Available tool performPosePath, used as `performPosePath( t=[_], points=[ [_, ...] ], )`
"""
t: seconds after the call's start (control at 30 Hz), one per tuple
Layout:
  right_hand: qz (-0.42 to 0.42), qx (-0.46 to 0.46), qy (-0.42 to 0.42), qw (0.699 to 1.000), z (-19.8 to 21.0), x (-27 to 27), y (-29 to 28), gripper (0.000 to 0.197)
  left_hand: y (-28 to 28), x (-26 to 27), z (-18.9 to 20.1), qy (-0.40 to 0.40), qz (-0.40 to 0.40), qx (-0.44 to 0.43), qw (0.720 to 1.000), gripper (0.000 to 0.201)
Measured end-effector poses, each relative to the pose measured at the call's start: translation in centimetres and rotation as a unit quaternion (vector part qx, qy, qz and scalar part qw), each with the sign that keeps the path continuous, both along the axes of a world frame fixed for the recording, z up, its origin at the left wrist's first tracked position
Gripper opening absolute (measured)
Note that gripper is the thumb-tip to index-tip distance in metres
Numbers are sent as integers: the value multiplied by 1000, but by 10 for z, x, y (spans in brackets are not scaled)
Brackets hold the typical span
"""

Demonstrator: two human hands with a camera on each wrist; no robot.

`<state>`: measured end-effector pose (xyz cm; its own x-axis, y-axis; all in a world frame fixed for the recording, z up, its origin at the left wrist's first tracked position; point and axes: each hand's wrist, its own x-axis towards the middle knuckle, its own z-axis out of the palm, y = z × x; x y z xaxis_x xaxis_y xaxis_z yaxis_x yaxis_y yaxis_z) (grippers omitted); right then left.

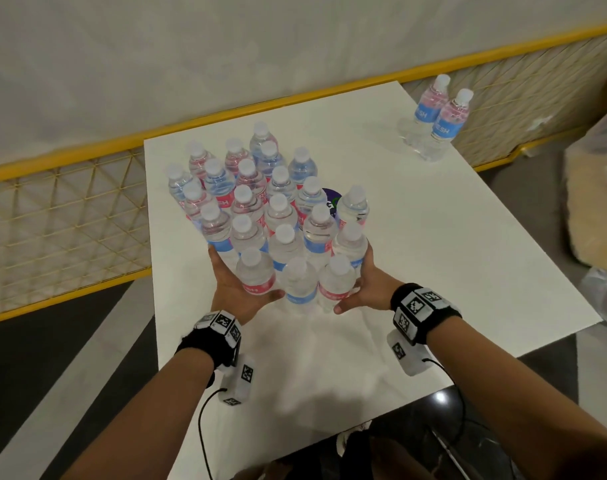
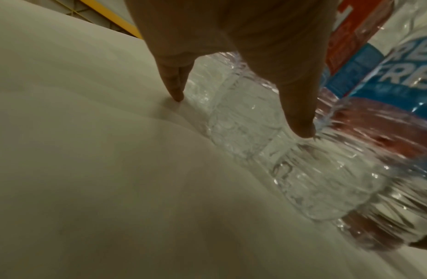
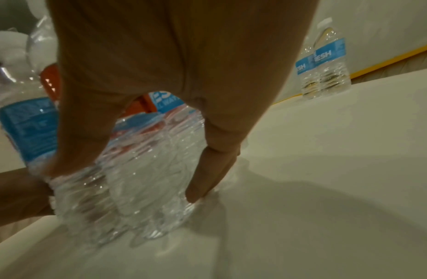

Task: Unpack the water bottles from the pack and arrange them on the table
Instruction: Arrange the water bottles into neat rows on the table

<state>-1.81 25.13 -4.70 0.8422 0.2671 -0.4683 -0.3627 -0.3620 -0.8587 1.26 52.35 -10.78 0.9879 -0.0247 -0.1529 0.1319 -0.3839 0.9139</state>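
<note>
Flanking a cluster of about two dozen upright bottles [image 1: 260, 209], caps up: left hand [image 1: 239, 292] and right hand [image 1: 366, 289], fingers straight, pressing its sides; two bottles [image 1: 437, 119] standing apart on the table [image 1: 433, 237].

Left hand [image 1: 233, 288] and right hand [image 1: 363, 285] forward, palms facing inward, fingers straight, forearms extended
</note>
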Motion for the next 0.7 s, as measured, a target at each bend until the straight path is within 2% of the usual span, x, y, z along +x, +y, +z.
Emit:
performPosePath(
  t=[0.17,0.23,0.4,0.53,0.6,0.7],
  points=[
    [-43,15,-37,998,-8,-2,26,139,9,6,16,-20,-15,-76,997,156],
    [-74,21,-46,996,-9,-4,33,140,11,8,22,-3,-15,-102,995,159],
    [-128,32,-36,991,-16,-19,43,138,36,7,19,3,-82,-22,996,152],
    [-225,-13,28,974,-26,-46,45,137,67,23,24,78,-11,13,997,131],
    [-210,-57,39,975,-28,-59,55,148,76,43,26,92,51,6,994,126],
    [-190,-33,-9,981,-30,-63,85,154,87,87,26,111,101,-4,989,141]
  ],
)
